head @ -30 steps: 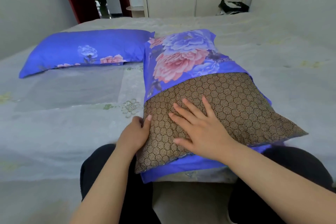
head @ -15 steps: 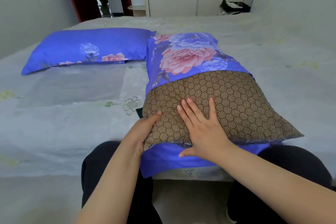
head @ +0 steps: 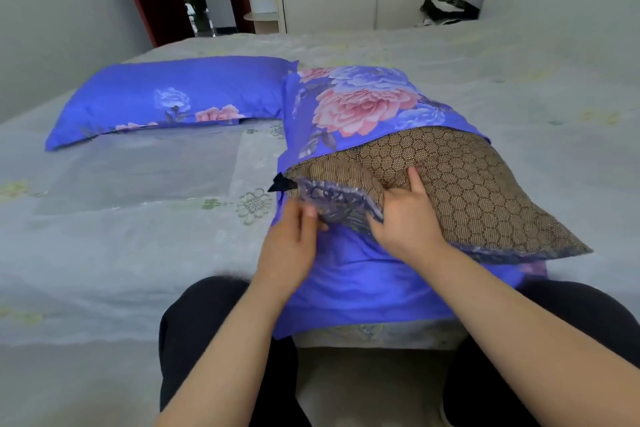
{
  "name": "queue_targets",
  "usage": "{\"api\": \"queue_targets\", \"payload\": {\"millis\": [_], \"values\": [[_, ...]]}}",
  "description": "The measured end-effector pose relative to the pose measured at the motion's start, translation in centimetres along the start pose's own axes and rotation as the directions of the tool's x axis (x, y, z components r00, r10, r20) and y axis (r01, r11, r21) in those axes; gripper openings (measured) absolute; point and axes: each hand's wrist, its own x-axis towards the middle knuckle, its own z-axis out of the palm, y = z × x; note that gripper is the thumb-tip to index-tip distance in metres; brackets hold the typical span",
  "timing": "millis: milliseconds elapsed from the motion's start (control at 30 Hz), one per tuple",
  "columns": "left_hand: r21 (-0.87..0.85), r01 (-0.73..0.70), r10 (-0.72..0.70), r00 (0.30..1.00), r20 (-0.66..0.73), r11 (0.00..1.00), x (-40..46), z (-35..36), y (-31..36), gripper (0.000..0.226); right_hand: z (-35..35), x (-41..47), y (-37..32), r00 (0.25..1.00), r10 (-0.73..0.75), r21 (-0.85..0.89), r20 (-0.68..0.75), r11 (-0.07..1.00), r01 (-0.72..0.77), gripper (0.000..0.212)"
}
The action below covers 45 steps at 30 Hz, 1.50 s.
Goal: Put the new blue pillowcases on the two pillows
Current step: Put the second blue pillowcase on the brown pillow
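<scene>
Landmark: brown honeycomb pillow [head: 460, 191], lying at near edge of bed [head: 138, 253], far half inside blue floral pillowcase [head: 360, 104], near half bare.

Well left of it and farther back: second pillow [head: 166, 97], fully cased in blue, flat on bed, one corner touching floral pillowcase.

At its near left corner: left hand [head: 291, 246], fingers curled, pinching patterned edge of lifted corner.

On that same corner, just right: right hand [head: 405, 218], gripping folded-up fabric, one finger lying on honeycomb surface.

Beneath it: blue pillowcase flap spread over bed edge toward dark trousers [head: 207, 340].

Far behind, to the right: black bag [head: 446, 10].
</scene>
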Motion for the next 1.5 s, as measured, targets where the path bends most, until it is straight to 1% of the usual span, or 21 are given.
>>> {"api": "queue_targets", "payload": {"millis": [33,100,167,267,334,401,434,534,568,634,668,868,935,1002,1068,1135,1235,1269,1336,1436,1502], "values": [[0.178,-0.061,0.043,0.994,0.104,0.982,-0.4,0.8,-1.6,0.014,-0.3,0.9,0.1,1.0,0.023,0.025,0.007,0.999,-0.023,0.049],[0.508,-0.178,-0.006,0.941,0.339,0.843,-0.6,2.3,-4.7,0.048,-1.3,2.7,0.1,0.994,0.098,0.089,0.049,0.991,-0.102,0.04],[0.687,-0.244,-0.02,0.936,0.353,0.684,0.0,3.4,-5.8,0.065,-2.3,4.7,0.7,0.963,0.218,0.108,0.159,0.965,-0.237,0.045],[0.79,-0.214,0.009,0.967,0.255,0.575,2.2,4.3,-4.7,0.063,-2.8,7.7,3.0,0.901,0.352,0.156,0.255,0.904,-0.397,0.052],[0.856,-0.23,-0.038,0.959,0.279,0.463,3.8,4.9,-4.4,0.058,-2.7,9.4,4.3,0.883,0.363,0.196,0.298,0.882,-0.429,0.049],[0.879,-0.244,-0.092,0.948,0.306,0.41,4.9,5.2,-3.9,0.048,-2.4,10.9,5.1,0.877,0.35,0.204,0.329,0.881,-0.428,0.048],[0.882,-0.269,-0.074,0.944,0.32,0.387,5.5,5.3,-3.9,0.043,-2.3,11.6,5.5,0.877,0.344,0.202,0.335,0.883,-0.424,0.049],[0.834,-0.439,0.182,0.899,0.399,0.336,7.4,5.2,-3.9,0.028,-1.7,13.3,6.8,0.857,0.348,0.198,0.379,0.875,-0.442,0.05],[0.797,-0.486,0.191,0.874,0.447,0.359,8.0,5.1,-4.1,0.028,-1.6,13.7,7.1,0.852,0.342,0.206,0.397,0.871,-0.446,0.05],[0.746,-0.467,0.045,0.86,0.509,0.474,9.2,4.8,-4.4,0.035,-1.2,14.6,7.5,0.851,0.318,0.213,0.418,0.876,-0.432,0.049],[0.752,-0.436,-0.023,0.858,0.512,0.494,9.6,4.7,-4.6,0.038,-1.1,14.9,7.5,0.851,0.303,0.208,0.428,0.884,-0.419,0.049],[0.835,-0.304,-0.123,0.909,0.398,0.459,11.3,5.7,-3.9,0.072,-0.3,16.3,8.2,0.848,0.278,0.226,0.451,0.884,-0.41,0.056],[0.828,-0.341,-0.012,0.922,0.387,0.445,10.6,6.8,-3.7,0.063,-0.2,16.7,8.6,0.844,0.293,0.272,0.449,0.855,-0.441,0.049],[0.775,-0.443,0.156,0.894,0.42,0.451,8.9,8.5,-2.1,0.044,-0.4,17.0,8.5,0.842,0.289,0.31,0.456,0.835,-0.455,0.036],[0.679,-0.469,0.223,0.879,0.422,0.564,7.4,10.7,0.5,0.032,-0.3,17.4,7.5,0.846,0.242,0.32,0.475,0.848,-0.422,0.031],[0.572,-0.375,0.125,0.896,0.427,0.73,6.3,13.2,3.7,0.033,0.0,17.5,6.4,0.845,0.205,0.309,0.493,0.867,-0.39,0.034],[0.457,-0.18,-0.052,0.891,0.45,0.871,5.9,16.4,5.7,0.041,0.6,17.5,5.3,0.847,0.183,0.313,0.499,0.874,-0.373,0.039],[0.427,-0.163,-0.062,0.883,0.466,0.889,5.7,16.9,6.2,0.049,0.7,17.2,5.3,0.846,0.19,0.312,0.498,0.871,-0.379,0.04],[0.397,-0.199,-0.026,0.869,0.494,0.896,5.1,16.5,7.7,0.058,1.1,16.1,5.6,0.852,0.211,0.298,0.479,0.874,-0.384,0.042],[0.379,-0.233,0.044,0.894,0.446,0.896,4.5,12.8,8.2,0.029,1.9,14.1,6.0,0.867,0.23,0.238,0.442,0.902,-0.36,0.047],[0.501,-0.311,0.073,0.896,0.438,0.807,4.5,8.3,5.9,0.026,2.3,13.3,5.8,0.856,0.223,0.154,0.467,0.933,-0.326,0.051]]}}
